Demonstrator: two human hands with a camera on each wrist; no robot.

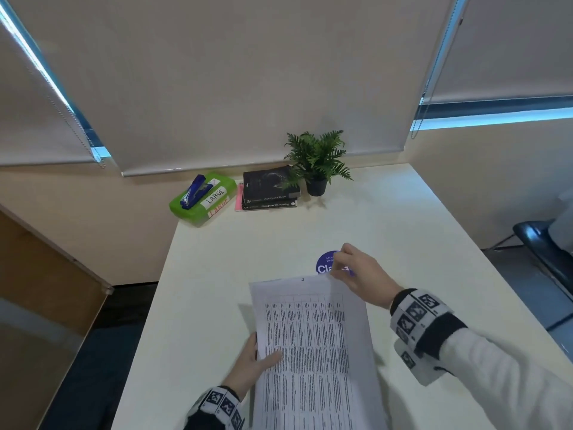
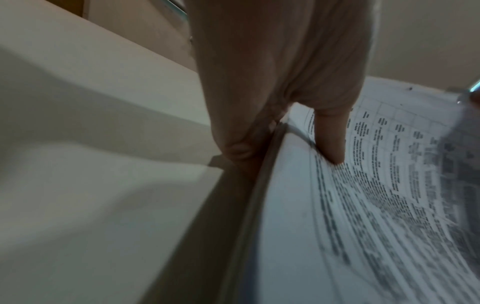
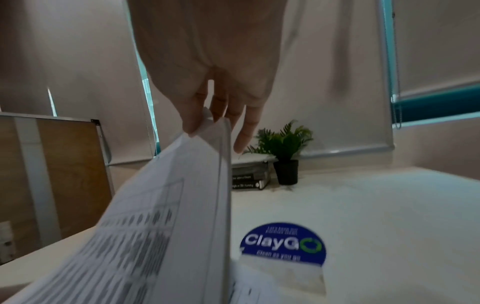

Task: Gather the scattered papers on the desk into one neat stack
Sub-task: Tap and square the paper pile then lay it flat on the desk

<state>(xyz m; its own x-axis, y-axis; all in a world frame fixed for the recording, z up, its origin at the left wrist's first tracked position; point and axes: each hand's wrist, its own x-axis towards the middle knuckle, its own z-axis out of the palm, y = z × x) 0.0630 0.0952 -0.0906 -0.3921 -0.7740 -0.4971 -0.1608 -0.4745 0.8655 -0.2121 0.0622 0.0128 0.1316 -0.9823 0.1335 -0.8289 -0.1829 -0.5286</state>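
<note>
Both hands grasp the papers [image 1: 313, 346], left hand [image 1: 252, 364] at 9 o'clock, right hand [image 1: 361, 274] at 1, apparently to square edges above the table [image 1: 434, 231].

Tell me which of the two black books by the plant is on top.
The top book is the one with its dark picture cover facing up; the bottom book shows only its spine, and a fern frond overlaps the top one's corner.
</note>
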